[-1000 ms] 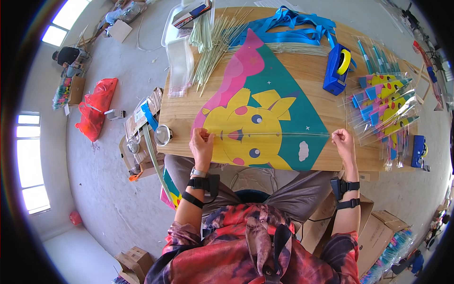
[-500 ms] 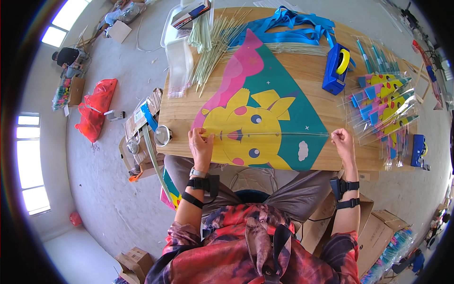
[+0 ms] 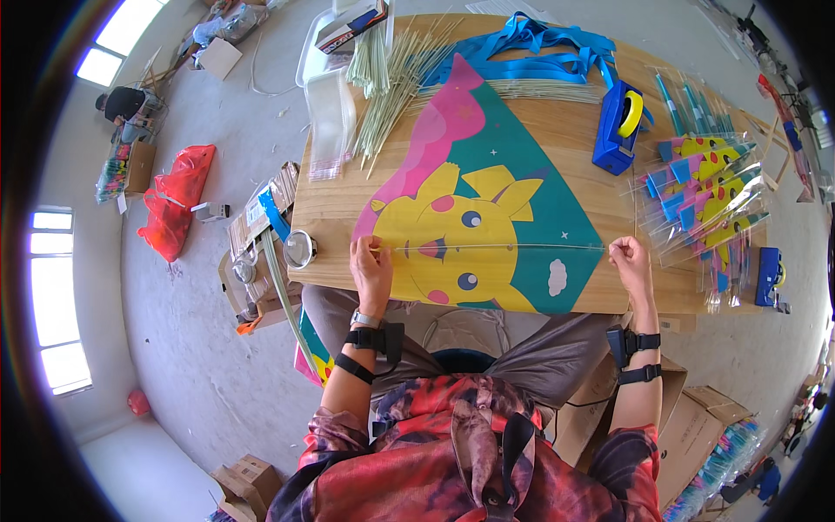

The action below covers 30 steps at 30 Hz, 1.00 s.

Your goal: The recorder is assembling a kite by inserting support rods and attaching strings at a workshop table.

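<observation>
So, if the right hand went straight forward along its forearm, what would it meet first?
Probably the blue tape dispenser, ahead on the wooden table; depth is unclear, so the right hand might pass above.

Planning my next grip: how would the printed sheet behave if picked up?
The printed sheet lies flat and looks thin, so it is probably floppy and light for its breadth. The slender pale stick across it might resist bending along that line, if attached.

The wooden table (image 3: 329,210) bears a printed sheet (image 3: 487,216) and sticks (image 3: 396,91).
</observation>
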Each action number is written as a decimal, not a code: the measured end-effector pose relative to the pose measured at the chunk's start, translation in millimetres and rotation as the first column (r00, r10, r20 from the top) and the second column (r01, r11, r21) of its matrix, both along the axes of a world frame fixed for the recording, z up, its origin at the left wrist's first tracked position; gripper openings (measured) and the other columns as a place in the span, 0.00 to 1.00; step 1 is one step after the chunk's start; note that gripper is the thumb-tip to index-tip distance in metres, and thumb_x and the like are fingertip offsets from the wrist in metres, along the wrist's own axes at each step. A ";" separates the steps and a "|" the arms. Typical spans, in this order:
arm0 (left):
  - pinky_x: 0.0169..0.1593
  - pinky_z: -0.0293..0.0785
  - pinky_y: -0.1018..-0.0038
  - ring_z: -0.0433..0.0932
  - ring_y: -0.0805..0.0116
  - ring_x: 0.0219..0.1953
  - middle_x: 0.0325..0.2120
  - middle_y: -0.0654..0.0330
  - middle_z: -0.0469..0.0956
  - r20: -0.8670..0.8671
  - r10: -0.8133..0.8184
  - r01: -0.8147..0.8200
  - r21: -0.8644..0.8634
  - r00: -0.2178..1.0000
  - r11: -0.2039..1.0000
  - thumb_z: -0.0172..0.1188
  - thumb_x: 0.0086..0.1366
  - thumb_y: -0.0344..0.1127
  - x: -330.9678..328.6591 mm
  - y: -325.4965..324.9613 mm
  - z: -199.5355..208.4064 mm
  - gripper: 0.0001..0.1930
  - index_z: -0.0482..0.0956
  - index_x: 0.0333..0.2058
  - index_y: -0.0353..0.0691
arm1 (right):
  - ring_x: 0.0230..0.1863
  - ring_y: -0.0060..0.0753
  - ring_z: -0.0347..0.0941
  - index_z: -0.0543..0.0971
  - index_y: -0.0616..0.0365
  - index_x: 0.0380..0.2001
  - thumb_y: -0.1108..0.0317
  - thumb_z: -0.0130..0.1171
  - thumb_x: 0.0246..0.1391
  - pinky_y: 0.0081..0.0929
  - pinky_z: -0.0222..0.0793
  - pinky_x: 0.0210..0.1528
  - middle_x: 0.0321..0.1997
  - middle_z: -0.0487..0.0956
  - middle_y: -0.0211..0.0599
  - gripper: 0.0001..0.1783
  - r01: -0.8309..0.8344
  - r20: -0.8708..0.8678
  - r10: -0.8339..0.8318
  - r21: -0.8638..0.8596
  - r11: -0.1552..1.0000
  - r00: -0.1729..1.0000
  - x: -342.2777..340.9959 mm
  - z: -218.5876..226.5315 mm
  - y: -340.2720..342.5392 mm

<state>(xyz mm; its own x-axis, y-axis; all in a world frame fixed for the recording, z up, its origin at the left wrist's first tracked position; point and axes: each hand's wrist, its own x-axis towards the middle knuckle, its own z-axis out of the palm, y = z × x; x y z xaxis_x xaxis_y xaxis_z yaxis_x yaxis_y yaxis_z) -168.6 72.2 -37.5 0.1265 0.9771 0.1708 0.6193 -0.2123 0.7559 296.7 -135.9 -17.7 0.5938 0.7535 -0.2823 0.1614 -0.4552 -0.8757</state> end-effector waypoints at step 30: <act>0.67 0.63 0.53 0.67 0.43 0.63 0.58 0.45 0.71 -0.097 -0.410 0.420 0.123 0.907 0.899 0.55 0.66 0.26 81.3 -75.4 30.1 0.22 0.71 0.59 0.36 | 0.32 0.19 0.77 0.79 0.63 0.36 0.72 0.62 0.61 0.21 0.75 0.37 0.32 0.81 0.29 0.05 0.007 -0.006 -0.007 0.022 1.000 1.000 -1.9 6.5 3.3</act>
